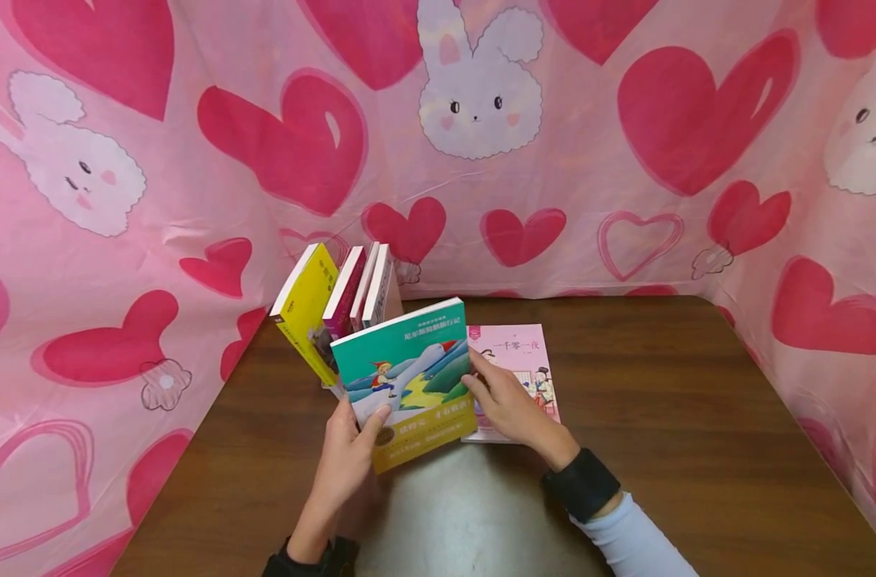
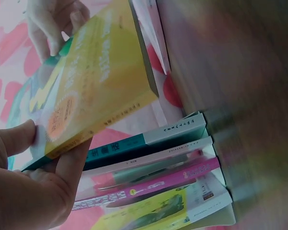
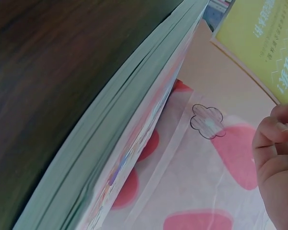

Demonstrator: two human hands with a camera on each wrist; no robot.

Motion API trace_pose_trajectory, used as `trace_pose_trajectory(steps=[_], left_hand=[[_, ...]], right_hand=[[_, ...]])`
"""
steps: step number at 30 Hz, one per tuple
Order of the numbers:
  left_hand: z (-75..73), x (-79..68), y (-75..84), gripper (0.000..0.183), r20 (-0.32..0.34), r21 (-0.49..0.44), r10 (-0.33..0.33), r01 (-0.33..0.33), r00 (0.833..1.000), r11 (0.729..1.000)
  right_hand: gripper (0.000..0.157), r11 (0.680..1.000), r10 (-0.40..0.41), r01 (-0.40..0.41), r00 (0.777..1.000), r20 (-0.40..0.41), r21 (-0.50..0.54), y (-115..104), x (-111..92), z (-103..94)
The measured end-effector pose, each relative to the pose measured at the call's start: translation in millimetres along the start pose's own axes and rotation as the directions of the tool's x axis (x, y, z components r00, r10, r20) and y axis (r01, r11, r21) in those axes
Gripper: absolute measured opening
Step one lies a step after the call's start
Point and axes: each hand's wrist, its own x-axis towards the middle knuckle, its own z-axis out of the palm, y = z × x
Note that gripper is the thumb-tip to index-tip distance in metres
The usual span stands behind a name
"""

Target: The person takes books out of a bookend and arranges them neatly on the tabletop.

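Note:
A green book with a yellow band [image 1: 416, 377] is tilted up off the table in both hands, its illustrated cover toward me. My left hand [image 1: 347, 457] grips the lower left corner, thumb [image 2: 19, 136] across the front and fingers behind the spine. On the opposite edge my right hand [image 1: 510, 401] pinches the book, thumb on the cover. A pink book [image 1: 524, 344] lies flat on the table, partly hidden behind the right hand and the held book. In the right wrist view its page edges [image 3: 120, 115] run close by the hand.
Left of the held book stands a row of upright books, among them a yellow book [image 1: 304, 308] leaning outward, a magenta book [image 1: 344, 292] and a teal-and-white spined book [image 2: 173, 132]. The brown wooden table [image 1: 661, 401] ends at a pink cloth [image 1: 575, 176] with hearts and rabbits.

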Motion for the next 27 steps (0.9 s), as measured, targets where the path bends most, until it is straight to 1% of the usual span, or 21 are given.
trace_pose_trajectory(steps=[3, 6, 10, 13, 16, 19, 23, 27], left_hand=[[2.5, 1.8, 1.0, 0.057, 0.014, 0.05, 0.01, -0.01, 1.0, 0.999], [4.3, 2.3, 3.5, 0.065, 0.032, 0.131, 0.003, -0.008, 0.999, 0.991], [4.4, 2.4, 7.3, 0.072, 0.065, 0.252, -0.025, 0.007, 0.998, 0.968], [3.3, 2.6, 8.5, 0.071, 0.085, 0.306, -0.03, 0.002, 0.996, 0.952], [2.2, 2.9, 8.4, 0.067, 0.099, 0.32, -0.011, -0.022, 0.995, 0.947], [1.8, 4.0, 7.9, 0.061, 0.099, 0.299, 0.013, -0.042, 0.995, 0.953], [2.1, 5.6, 8.9, 0.054, 0.087, 0.263, 0.039, -0.06, 0.995, 0.963], [3.3, 7.9, 11.0, 0.052, 0.066, 0.28, 0.06, -0.076, 0.996, 0.957]], right_hand=[[0.058, 1.0, -0.016, 0.016, 1.0, -0.013, -0.005, -0.2, -1.0, -2.8], [0.057, 1.0, -0.028, 0.027, 0.999, -0.02, -0.011, -0.4, -1.9, -6.1], [0.057, 0.999, -0.03, 0.029, 0.999, -0.025, -0.03, 0.8, -3.7, -9.7], [0.059, 0.999, -0.02, 0.019, 1.0, -0.024, -0.029, 2.0, -5.2, -11.4], [0.059, 1.0, -0.019, 0.018, 1.0, -0.023, -0.019, 3.4, -5.7, -12.5], [0.059, 1.0, -0.024, 0.024, 0.999, -0.028, -0.019, 5.5, -5.8, -13.1], [0.061, 1.0, -0.015, 0.015, 0.999, -0.031, -0.019, 7.7, -6.3, -14.5], [0.063, 1.0, 0.01, -0.009, 1.0, -0.015, 0.019, 7.4, -7.1, -17.8]])
